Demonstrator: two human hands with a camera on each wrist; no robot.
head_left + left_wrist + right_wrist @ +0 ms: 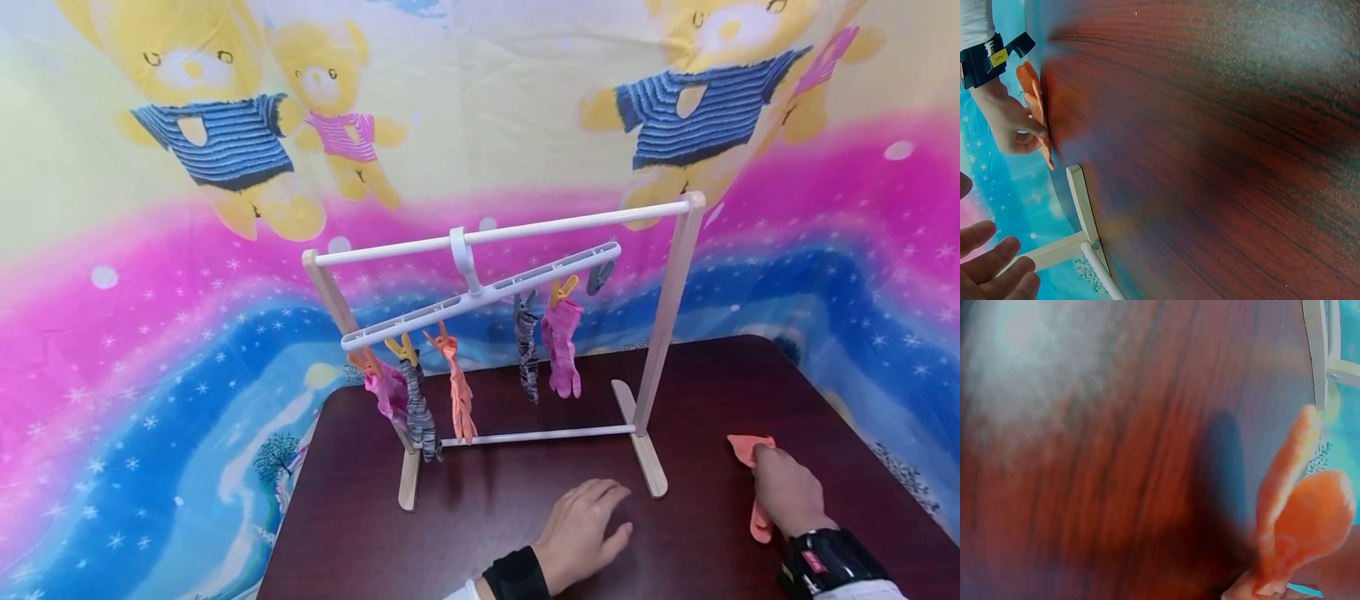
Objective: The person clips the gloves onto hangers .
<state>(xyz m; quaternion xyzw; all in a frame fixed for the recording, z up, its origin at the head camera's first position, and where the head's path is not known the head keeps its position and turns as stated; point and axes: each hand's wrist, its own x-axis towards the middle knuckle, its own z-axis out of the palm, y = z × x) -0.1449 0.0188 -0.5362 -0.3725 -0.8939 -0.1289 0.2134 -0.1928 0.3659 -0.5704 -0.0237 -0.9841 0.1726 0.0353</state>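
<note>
My right hand grips a small orange glove at its middle, over the right side of the table. In the right wrist view two rounded flaps of the orange glove stick out past the fingers. My left hand is held low in front of the rack, fingers spread and loosely bent, holding nothing. A white hanger hangs tilted from the rack's top bar, its left end lower. Clipped to it are a pink glove, a grey one, an orange one, another grey one and another pink one.
The wooden rack stands on the dark table, its right foot between my hands. A grey clothespin hangs at the hanger's right end with nothing in it. Behind the table is a bear-printed cloth.
</note>
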